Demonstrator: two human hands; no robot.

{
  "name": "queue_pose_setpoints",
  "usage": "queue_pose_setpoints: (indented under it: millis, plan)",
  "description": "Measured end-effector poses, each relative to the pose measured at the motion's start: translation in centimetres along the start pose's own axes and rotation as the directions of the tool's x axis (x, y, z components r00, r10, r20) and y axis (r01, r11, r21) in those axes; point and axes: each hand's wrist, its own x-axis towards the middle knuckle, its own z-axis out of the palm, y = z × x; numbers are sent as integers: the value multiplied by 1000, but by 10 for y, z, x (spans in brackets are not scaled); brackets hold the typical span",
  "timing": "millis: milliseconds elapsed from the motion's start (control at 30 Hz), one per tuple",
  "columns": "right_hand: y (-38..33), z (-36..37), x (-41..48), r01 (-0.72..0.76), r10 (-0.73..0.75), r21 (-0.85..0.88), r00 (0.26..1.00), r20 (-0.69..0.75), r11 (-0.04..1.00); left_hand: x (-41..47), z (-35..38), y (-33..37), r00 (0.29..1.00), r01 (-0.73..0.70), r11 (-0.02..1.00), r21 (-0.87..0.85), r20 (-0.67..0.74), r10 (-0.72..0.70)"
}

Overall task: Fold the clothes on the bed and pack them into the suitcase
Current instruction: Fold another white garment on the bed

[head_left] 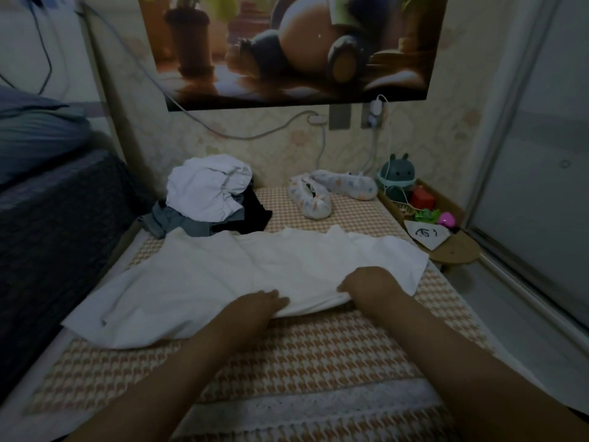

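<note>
— Where's the white shirt [242, 275]?

— Spread flat across the bed cover [318, 355], running from the left edge towards the right, its far edge next to the pile of clothes [207, 199].

— And the hands?

— Both are at its near edge. The left hand [255, 306] sits about mid-width with its fingers curled over the hem, gripping a fold of cloth. The right hand [369, 283] is a little farther right and farther in, knuckles up, fingers bent down into the fabric and bunching it. The fingertips of both are hidden by cloth.

— So the shirt lies mostly beyond and left of them?

— Yes, with one corner reaching out past the right hand.

— What's around it?

— The pile has a white piece on top of grey and black ones. Two patterned soft pieces [310, 199] lie near the wall, a green toy [396, 177] stands on a wooden shelf [446, 250] to the right, and a panda poster [287, 49] hangs above.
</note>
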Motion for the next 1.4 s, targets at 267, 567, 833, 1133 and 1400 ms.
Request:
queue_pose_setpoints:
  millis: [267,567,833,1133,1400]
  plan:
    - [-49,-24,-5,134,-163,254,982,99,958,-38,-7,-23,997,-17,890,-455,-79,-22]
    - [-178,-24,17,369,-384,291,923,-4,883,-111,39,-133,556,710,576,-405,-181,-811]
    - [-218,-13,29,386,-409,284,912,25,878,-132,18,-145,427,140,354,-925,-266,-864]
    - [-209,-24,67,331,-236,484,940,-248,810,-125,24,-162,701,701,694,-163,-17,-713]
    - [-156,-24,152,193,-26,391,919,-393,900,-18,9,-193,870,418,855,-307,-137,-474]
